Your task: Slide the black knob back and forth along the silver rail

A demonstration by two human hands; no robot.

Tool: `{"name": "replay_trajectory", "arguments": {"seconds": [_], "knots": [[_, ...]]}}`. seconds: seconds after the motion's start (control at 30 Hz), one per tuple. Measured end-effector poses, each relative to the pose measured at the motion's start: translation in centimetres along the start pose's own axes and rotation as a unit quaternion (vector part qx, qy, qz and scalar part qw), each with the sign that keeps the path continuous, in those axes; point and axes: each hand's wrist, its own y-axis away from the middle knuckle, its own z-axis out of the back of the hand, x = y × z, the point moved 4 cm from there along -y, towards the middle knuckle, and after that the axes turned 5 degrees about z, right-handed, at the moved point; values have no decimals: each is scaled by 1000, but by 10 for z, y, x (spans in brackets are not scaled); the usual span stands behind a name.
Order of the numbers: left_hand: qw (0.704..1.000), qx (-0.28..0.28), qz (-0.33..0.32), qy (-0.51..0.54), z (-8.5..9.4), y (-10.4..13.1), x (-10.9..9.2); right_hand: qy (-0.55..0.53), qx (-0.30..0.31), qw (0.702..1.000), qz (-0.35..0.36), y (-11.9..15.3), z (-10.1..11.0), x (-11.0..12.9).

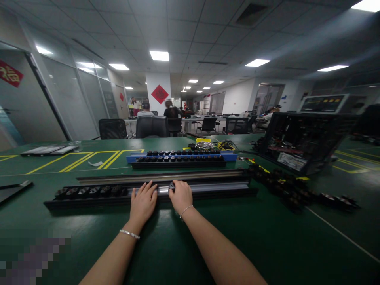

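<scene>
A long black channel [219, 194] lies across the green table, with several small black parts [95, 190] in a row in its left half. My left hand [144, 201] rests over the channel just right of that row, fingers spread and nothing visibly held. To its right, my right hand [181, 194] has its fingers closed round a small black part [171, 187] at the channel's silvery inner strip. Bare metal shows between the two hands. Right behind lies a second long dark rail [118, 178].
Farther back, a blue rail [231, 157] and black rows of parts lie beside a round metal dish [204, 145]. Loose black parts [285, 186] are heaped at the right, near an open black case [297, 142]. A dark flat object [13, 190] is at the left edge.
</scene>
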Motion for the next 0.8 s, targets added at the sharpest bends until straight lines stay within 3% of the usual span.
{"name": "replay_trajectory", "arguments": {"seconds": [0.4, 0.8], "knots": [[1000, -21, 12, -7, 4, -1, 1, 16, -18, 1000, -12, 5, 16, -17], [1000, -15, 2, -11, 2, -1, 2, 12, -29, 999, -28, 7, 18, -27]]}}
